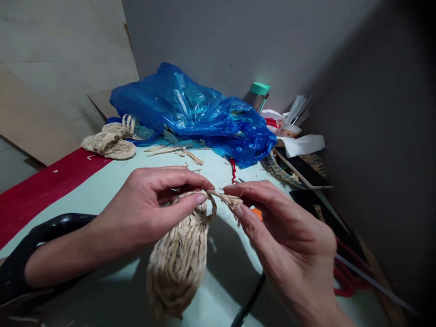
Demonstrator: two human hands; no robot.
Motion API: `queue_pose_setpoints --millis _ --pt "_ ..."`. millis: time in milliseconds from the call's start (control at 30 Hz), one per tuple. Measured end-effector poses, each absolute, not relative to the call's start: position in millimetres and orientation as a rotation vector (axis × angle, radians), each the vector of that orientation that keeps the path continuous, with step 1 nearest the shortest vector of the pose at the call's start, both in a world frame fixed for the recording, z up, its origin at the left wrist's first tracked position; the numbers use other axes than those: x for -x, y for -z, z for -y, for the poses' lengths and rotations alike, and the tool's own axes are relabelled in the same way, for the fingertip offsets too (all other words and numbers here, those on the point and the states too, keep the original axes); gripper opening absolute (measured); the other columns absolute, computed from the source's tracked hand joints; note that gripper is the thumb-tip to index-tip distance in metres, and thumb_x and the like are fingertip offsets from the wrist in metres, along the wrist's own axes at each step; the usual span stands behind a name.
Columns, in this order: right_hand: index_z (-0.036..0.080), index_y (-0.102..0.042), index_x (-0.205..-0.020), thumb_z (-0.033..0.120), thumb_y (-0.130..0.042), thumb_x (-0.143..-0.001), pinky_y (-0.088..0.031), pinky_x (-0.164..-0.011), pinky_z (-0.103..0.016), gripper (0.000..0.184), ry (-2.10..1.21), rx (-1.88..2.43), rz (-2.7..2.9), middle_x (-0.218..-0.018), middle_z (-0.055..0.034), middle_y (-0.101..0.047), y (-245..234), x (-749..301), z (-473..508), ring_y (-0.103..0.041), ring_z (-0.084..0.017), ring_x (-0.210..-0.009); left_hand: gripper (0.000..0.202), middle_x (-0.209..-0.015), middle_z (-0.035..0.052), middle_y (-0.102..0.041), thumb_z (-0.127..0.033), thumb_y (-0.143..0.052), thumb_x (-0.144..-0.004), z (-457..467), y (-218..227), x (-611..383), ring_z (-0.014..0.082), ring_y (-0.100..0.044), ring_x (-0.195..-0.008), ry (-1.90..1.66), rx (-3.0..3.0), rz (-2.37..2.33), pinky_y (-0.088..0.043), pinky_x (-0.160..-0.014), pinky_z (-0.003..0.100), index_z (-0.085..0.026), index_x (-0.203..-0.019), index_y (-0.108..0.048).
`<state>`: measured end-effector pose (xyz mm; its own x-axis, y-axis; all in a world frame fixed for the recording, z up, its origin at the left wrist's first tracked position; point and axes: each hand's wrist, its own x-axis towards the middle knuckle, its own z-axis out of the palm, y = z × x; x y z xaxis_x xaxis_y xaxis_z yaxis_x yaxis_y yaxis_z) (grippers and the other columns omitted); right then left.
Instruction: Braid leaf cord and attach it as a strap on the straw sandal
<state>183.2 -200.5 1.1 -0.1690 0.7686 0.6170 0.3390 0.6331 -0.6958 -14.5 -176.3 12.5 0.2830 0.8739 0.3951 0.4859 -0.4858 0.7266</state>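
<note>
A woven piece of pale braided straw (180, 259), long and rounded at its lower end, hangs below my left hand (143, 204). Thumb and forefinger of that hand are closed on its upper end, where a thin twisted strand loops out. My right hand (286, 240) pinches the frayed end of this straw strand (226, 197) between thumb and fingertips, to the right of the woven piece. The fingertips of both hands are close together, with a short length of strand between them. My left fingers hide the top of the woven piece.
A crumpled blue plastic bag (190, 104) lies at the back, with straw scraps (173, 149) before it. Woven straw slippers (112, 145) rest at the back left. A green-lidded bottle (260, 88), a paper cup (289, 130) and a tablet-like dark panel (303, 168) stand or lie at the right.
</note>
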Motion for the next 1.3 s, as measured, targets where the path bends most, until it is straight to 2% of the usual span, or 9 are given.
queue_pose_setpoints --millis 167,267,433,533,633,800,1067,1300 --pt "0.021 -0.069 -0.103 0.004 -0.065 -0.085 -0.053 -0.077 -0.027 0.024 -0.414 0.922 1.737 -0.095 0.0008 -0.072 2 -183 208 -0.066 -0.013 -0.087 0.015 -0.092 -0.0074 -0.077 -0.024 -0.067 -0.085 179 -10 17 0.0121 -0.071 -0.081 -1.064 -2.119 -1.255 -0.054 -0.065 0.016 -0.032 -0.094 -0.077" --pt "0.020 -0.069 -0.103 0.001 -0.064 -0.085 -0.052 -0.078 -0.027 0.027 -0.396 0.891 1.759 -0.093 0.0010 -0.072 3 -182 208 -0.066 -0.012 -0.086 0.017 -0.093 -0.0084 -0.077 -0.024 -0.068 -0.085 180 -8 19 0.0114 -0.071 -0.085 -1.070 -2.135 -1.236 -0.054 -0.070 0.015 -0.034 -0.096 -0.077" --pt "0.016 -0.070 -0.105 -0.003 -0.054 -0.085 -0.053 -0.076 -0.032 0.032 -0.407 0.799 1.866 -0.097 -0.0059 -0.072 2 -183 207 -0.066 -0.017 -0.089 0.018 -0.091 -0.0082 -0.077 -0.022 -0.067 -0.085 179 -5 19 0.0105 -0.070 -0.084 -1.095 -2.154 -1.221 -0.054 -0.072 0.014 -0.033 -0.096 -0.078" --pt "0.017 -0.070 -0.106 -0.003 -0.055 -0.084 -0.054 -0.077 -0.036 0.033 -0.425 0.797 1.906 -0.100 -0.0077 -0.073 1 -182 209 -0.067 -0.020 -0.091 0.016 -0.089 -0.0066 -0.077 -0.023 -0.068 -0.085 177 -5 19 0.0117 -0.070 -0.083 -1.126 -2.136 -1.229 -0.055 -0.071 0.015 -0.031 -0.094 -0.079" --pt "0.018 -0.070 -0.103 -0.002 -0.059 -0.084 -0.054 -0.076 -0.035 0.029 -0.401 0.796 1.908 -0.095 -0.0058 -0.074 1 -179 210 -0.068 -0.019 -0.087 0.014 -0.088 -0.0051 -0.078 -0.025 -0.069 -0.084 177 -5 18 0.0127 -0.071 -0.083 -1.141 -2.127 -1.230 -0.055 -0.074 0.017 -0.028 -0.092 -0.079" --pt "0.017 -0.070 -0.098 0.003 -0.068 -0.083 -0.051 -0.072 -0.032 0.021 -0.353 0.819 1.927 -0.089 -0.0043 -0.073 2 -175 208 -0.066 -0.016 -0.080 0.013 -0.086 -0.0033 -0.077 -0.024 -0.066 -0.086 180 -3 17 0.0148 -0.070 -0.079 -1.151 -2.141 -1.205 -0.056 -0.068 0.021 -0.027 -0.090 -0.078" --pt "0.018 -0.058 -0.111 0.012 -0.073 -0.082 -0.048 -0.077 -0.034 0.034 -0.170 0.930 2.009 -0.096 -0.0044 -0.067 10 -174 209 -0.058 -0.019 -0.087 0.017 -0.083 -0.0021 -0.076 -0.016 -0.063 -0.087 185 -3 15 0.0146 -0.069 -0.078 -1.146 -2.223 -1.118 -0.055 -0.070 0.024 -0.024 -0.092 -0.076" --pt "0.019 -0.058 -0.102 0.018 -0.067 -0.088 -0.044 -0.074 -0.039 0.017 0.053 1.017 1.981 -0.088 -0.0064 -0.068 16 -165 209 -0.059 -0.022 -0.081 0.020 -0.078 -0.0013 -0.072 -0.010 -0.061 -0.088 187 -3 15 0.0163 -0.062 -0.078 -1.152 -2.279 -1.017 -0.051 -0.072 0.030 -0.025 -0.092 -0.074"
